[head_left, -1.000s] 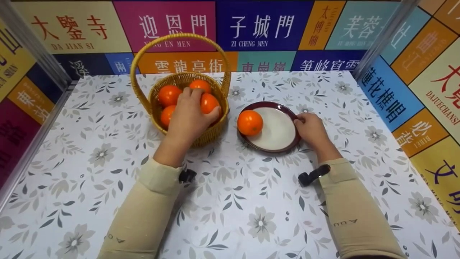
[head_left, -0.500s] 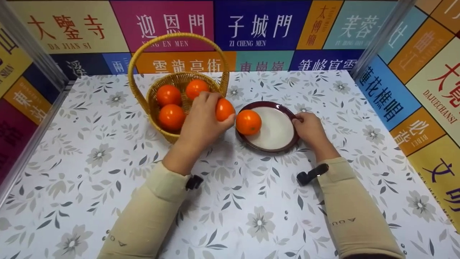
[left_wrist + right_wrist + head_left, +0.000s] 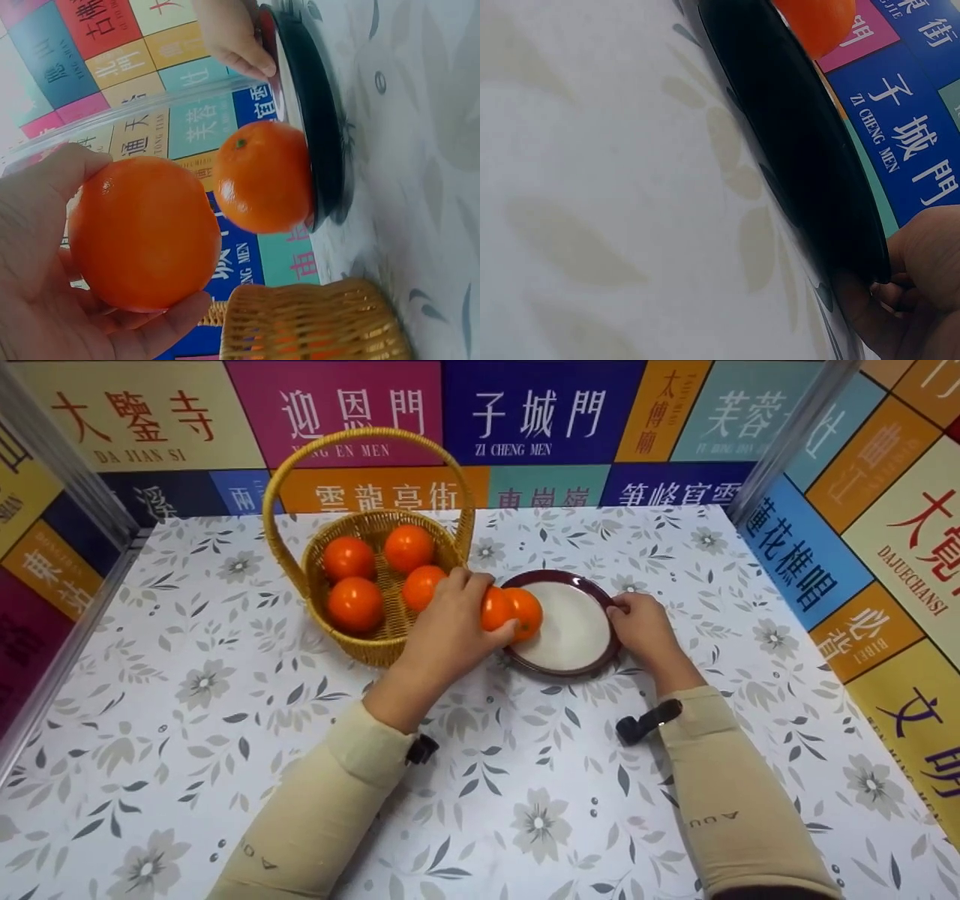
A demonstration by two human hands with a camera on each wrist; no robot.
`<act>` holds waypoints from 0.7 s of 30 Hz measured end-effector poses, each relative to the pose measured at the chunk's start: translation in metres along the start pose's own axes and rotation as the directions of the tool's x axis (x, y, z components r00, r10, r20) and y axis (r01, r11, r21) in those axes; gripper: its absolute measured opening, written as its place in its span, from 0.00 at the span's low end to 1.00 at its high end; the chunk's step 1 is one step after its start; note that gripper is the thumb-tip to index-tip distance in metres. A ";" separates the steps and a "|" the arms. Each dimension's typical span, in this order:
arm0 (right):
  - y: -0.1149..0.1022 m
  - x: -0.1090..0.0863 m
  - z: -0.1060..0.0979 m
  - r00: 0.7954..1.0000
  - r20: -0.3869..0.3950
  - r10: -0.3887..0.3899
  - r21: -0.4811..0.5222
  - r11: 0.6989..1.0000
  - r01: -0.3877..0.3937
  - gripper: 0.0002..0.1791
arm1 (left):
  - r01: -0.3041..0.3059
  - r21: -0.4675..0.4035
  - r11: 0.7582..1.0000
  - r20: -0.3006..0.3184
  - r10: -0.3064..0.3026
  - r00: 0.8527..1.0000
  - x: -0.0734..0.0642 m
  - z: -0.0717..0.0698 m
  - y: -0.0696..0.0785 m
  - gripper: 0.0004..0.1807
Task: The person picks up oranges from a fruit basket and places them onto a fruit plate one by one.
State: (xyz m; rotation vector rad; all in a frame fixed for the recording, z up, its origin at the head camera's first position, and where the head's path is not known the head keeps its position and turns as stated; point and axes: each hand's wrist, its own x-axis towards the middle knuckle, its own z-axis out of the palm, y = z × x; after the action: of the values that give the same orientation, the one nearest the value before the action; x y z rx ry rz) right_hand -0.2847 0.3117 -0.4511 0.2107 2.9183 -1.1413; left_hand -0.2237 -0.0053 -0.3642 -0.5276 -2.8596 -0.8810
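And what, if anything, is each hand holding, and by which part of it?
The left hand holds an orange round its sides. The right hand pinches the plate by the right side of its rim.

On my head feed I have a table [image 3: 517,727] with a white top, printed all over with grey flowers and leaves. A round wicker basket [image 3: 367,651] stands upright on it, left of centre toward the far edge, its tall handle arching up. Near it, to the right, I see a round plate [image 3: 574,622] with a pale middle and dark red rim; I can't tell whether its base sits wholly flat.
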 end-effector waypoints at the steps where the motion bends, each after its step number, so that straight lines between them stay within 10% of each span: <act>1: 0.000 0.000 0.000 1.000 0.000 -0.003 -0.001 1.000 0.003 0.20 | 0.003 0.002 1.000 0.006 -0.003 1.000 0.001 0.001 0.001 0.35; 21: 0.000 0.001 0.001 1.000 -0.010 -0.011 -0.012 1.000 0.011 0.20 | -0.027 0.056 0.998 0.035 0.025 0.999 0.015 0.025 0.014 0.36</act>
State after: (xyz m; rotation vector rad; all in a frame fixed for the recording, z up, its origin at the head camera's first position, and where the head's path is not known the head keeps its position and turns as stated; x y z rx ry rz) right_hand -0.2861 0.3117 -0.4518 0.2014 2.9379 -1.1267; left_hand -0.2324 0.0239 -0.3746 -0.5774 -2.8915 -0.7929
